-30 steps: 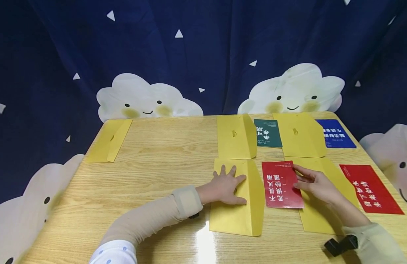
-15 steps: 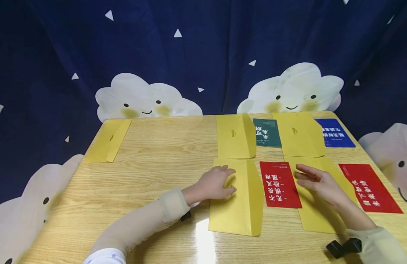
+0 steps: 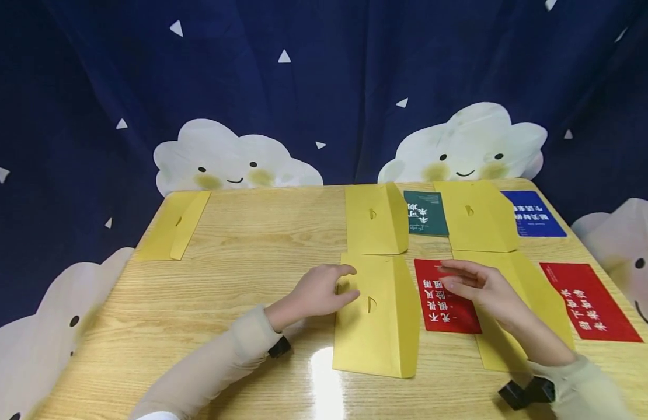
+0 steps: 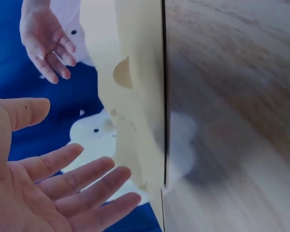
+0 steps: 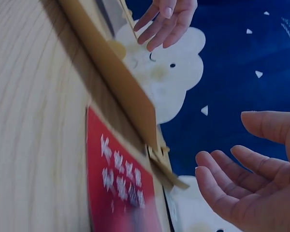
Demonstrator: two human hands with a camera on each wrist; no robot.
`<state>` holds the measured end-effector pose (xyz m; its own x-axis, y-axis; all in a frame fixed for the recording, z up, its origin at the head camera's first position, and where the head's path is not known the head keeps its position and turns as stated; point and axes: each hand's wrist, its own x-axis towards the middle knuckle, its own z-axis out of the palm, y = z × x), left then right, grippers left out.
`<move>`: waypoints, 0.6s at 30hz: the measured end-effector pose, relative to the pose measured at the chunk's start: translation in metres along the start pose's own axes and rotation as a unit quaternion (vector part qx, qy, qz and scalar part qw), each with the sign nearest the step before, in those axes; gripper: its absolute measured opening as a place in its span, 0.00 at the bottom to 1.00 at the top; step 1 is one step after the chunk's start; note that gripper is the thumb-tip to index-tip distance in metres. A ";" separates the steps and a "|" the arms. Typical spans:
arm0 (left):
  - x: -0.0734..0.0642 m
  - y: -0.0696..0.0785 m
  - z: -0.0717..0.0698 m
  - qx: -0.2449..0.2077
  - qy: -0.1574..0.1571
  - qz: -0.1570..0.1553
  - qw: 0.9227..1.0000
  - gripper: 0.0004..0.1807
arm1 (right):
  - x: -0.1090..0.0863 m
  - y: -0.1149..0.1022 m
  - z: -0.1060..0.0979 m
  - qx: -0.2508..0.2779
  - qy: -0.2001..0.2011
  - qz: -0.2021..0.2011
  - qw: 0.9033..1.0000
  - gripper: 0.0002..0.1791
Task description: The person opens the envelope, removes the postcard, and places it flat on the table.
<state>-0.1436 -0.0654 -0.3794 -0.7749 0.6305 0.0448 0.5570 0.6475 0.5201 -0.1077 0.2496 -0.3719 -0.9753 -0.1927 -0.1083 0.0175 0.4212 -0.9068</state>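
Palm sideways, my left hand (image 3: 324, 290) is raised at the left edge of a yellow envelope (image 3: 376, 344), its fingers spread and holding nothing. The envelope's flap stands open on the right, and a small half-round slot shows in its body. My right hand (image 3: 487, 291) hovers over a red card (image 3: 450, 318) with white writing, fingers loosely bent and holding nothing; they hide the card's upper right part. This card lies between the near envelope and another yellow envelope (image 3: 534, 280) beneath my right forearm. Both wrist views show spread, bare fingers apart from the paper.
Two more yellow envelopes (image 3: 373, 233) (image 3: 476, 227) with flaps open lie behind, beside a green card (image 3: 429, 219) and a blue card (image 3: 539, 216). Another red card (image 3: 592, 300) lies far right. One yellow envelope (image 3: 166, 233) sits at the table's back left corner.
My left hand has lifted off the near envelope and drawn left, uncovering its slot. My right hand has let go of the red card, which lies flat, and has moved left over it.
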 end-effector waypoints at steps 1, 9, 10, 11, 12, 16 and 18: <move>-0.002 -0.002 -0.002 -0.009 0.002 0.000 1.000 0.23 | 0.002 -0.002 0.002 -0.002 -0.002 -0.003 1.000 0.29; -0.017 -0.016 -0.018 -0.061 0.025 -0.015 0.998 0.21 | 0.013 -0.013 0.019 0.029 -0.029 -0.040 0.998 0.27; -0.018 -0.017 -0.021 -0.063 0.030 -0.016 0.997 0.21 | 0.015 -0.014 0.021 0.034 -0.034 -0.044 0.998 0.27; -0.020 -0.018 -0.023 -0.063 0.037 -0.016 0.997 0.20 | 0.016 -0.016 0.023 0.037 -0.038 -0.047 0.997 0.27; -0.022 -0.020 -0.025 -0.062 0.044 -0.015 0.997 0.19 | 0.018 -0.018 0.025 0.040 -0.042 -0.050 0.997 0.26; -0.030 -0.026 -0.035 -0.059 0.072 -0.011 0.996 0.15 | 0.025 -0.026 0.035 0.049 -0.056 -0.062 0.995 0.26; -0.034 -0.030 -0.039 -0.060 0.081 -0.010 0.995 0.14 | 0.029 -0.029 0.040 0.049 -0.060 -0.065 0.995 0.25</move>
<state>-0.1456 -0.1230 -0.3629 -0.8288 0.5347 0.1648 0.5089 0.5980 0.6192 -0.1273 0.1963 -0.3646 -0.9373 -0.3472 -0.0304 -0.0798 0.2988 -0.9510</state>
